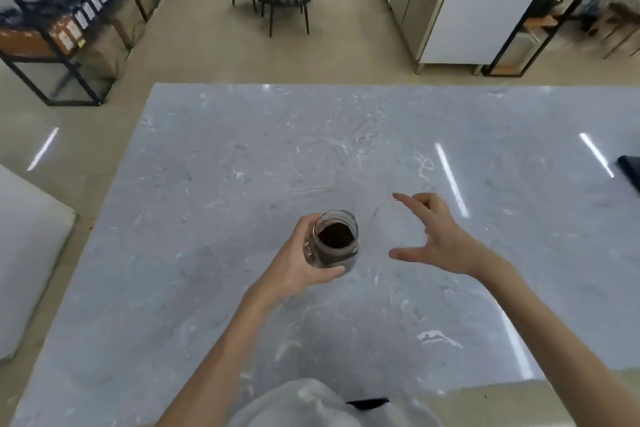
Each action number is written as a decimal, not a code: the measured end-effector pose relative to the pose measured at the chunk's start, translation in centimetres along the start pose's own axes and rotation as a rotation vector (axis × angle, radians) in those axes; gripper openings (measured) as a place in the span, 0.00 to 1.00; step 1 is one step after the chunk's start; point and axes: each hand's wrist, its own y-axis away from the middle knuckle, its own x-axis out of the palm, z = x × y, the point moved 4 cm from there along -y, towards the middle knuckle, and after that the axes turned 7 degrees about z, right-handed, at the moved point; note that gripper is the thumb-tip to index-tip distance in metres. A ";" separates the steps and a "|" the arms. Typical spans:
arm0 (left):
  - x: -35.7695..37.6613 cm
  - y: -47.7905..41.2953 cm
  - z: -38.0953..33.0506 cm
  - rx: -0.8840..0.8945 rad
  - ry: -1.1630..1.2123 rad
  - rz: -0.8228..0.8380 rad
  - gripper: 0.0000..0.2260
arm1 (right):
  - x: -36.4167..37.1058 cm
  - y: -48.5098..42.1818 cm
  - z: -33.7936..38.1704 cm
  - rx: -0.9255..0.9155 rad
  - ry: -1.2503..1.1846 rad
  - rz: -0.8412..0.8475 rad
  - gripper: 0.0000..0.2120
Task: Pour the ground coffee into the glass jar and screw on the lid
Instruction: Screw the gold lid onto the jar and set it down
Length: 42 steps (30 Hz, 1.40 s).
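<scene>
Near the middle of the grey marble table [242,156], glass jar [333,240] stands upright, lidless, dark ground coffee [335,236] showing through its mouth. Left hand [298,262] wraps its left side, thumb across the front. Right hand [437,238] hovers beside it, fingers spread, holding nothing.

Head-worn view, down over table [242,149]

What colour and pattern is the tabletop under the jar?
Pale grey marble-look tabletop with white veining, seen from the head view.
</scene>
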 end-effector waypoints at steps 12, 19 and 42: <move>5.3 0.2 0.0 0.089 -0.063 -0.003 0.37 | 0.9 7.7 -4.5 0.090 -0.081 -0.110 0.46; 4.6 1.6 1.7 0.062 -0.078 -0.104 0.38 | 0.6 6.3 -6.0 0.055 -0.102 -0.081 0.47; 6.6 -1.1 6.8 -0.225 -0.243 -0.107 0.35 | 4.7 0.7 -10.5 -0.082 0.154 0.058 0.46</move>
